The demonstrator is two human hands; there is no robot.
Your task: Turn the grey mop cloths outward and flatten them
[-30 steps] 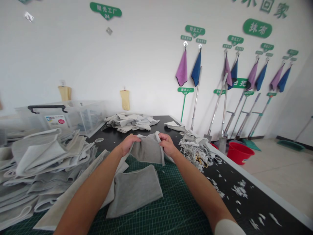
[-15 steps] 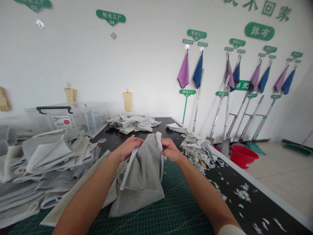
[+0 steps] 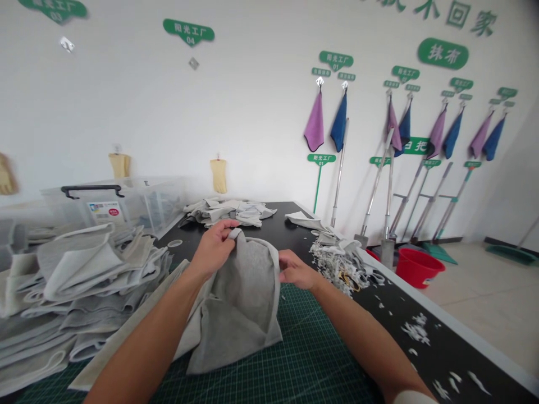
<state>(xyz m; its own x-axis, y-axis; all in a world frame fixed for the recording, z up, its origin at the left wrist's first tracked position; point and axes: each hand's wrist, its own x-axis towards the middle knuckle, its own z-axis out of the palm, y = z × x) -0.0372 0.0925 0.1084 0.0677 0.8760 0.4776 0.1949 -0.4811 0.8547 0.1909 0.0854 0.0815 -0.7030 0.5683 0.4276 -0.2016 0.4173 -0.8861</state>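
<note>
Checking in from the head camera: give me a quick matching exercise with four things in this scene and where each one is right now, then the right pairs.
Things:
1. Grey cloth
2. Red plastic bucket
3. Purple cloth
4. White trimmings

Places:
A. Hanging from a wall hook
B. Heaped on the black table top
C. Standing on the floor beyond the table's right edge
D. Pinched by the left hand above the green cutting mat

Right pairs: 1-D, 2-C, 3-A, 4-B.
</note>
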